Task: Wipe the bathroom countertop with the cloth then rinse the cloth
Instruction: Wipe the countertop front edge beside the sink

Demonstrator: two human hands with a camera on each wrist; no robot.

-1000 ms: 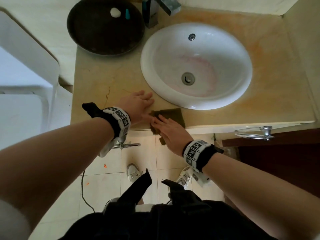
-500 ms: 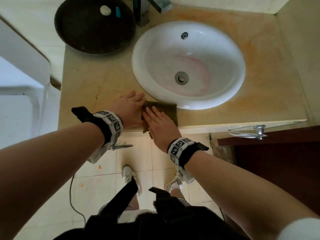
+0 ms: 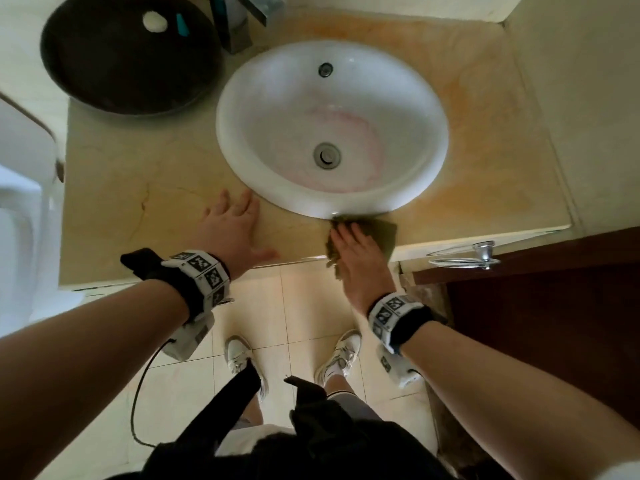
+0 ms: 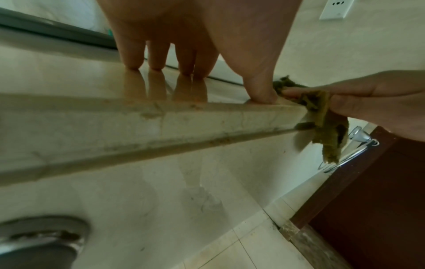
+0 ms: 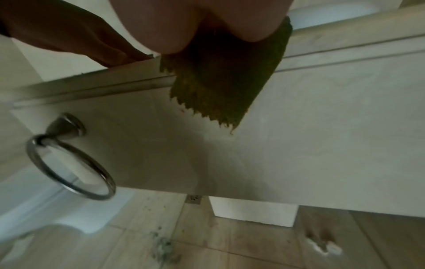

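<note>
An olive-green cloth (image 3: 385,233) lies on the beige countertop (image 3: 138,202) at its front edge, just below the white sink (image 3: 263,98). My right hand (image 3: 351,245) presses flat on the cloth with straight fingers. A frayed corner of the cloth (image 5: 220,81) hangs over the counter's front edge. My left hand (image 3: 233,226) rests flat and open on the bare counter to the left of the cloth, apart from it. In the left wrist view its fingertips (image 4: 156,63) touch the glossy stone, and the right hand (image 4: 372,102) covers the cloth (image 4: 322,116).
A round dark basin (image 3: 128,57) holding small items sits at the back left. A faucet base (image 3: 237,29) stands behind the sink. A chrome towel ring (image 3: 464,254) hangs under the counter's front right. A dark wooden door (image 3: 554,323) is at right. A cable trails on the tiled floor.
My right hand has slid the cloth to the right along the front edge, away from the left hand. The left hand stays flat on the counter.
</note>
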